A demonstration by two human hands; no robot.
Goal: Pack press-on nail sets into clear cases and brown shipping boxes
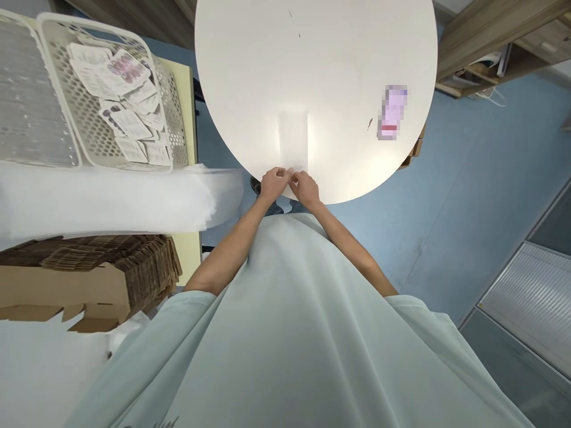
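Note:
A pale, whitish rectangular piece (293,139), perhaps a thin bag or sleeve, lies lengthwise on the round white table (330,53). Its near end is at the table's front edge, between my hands. My left hand (273,182) has its thumb and fingers pinched together at that end. Close beside it, my right hand (305,186) is also closed, fingers curled at the same end. The fingertips of both hands nearly meet. Exactly how each finger grips the thin material is too small to make out.
A blurred pinkish phone-like object (392,113) lies on the table's right side. At left are a perforated basket (104,142) of printed cards, another basket (33,89), a stack of whitish translucent sheets (107,199) and folded cardboard boxes (89,285). Wooden shelving (504,41) stands at right.

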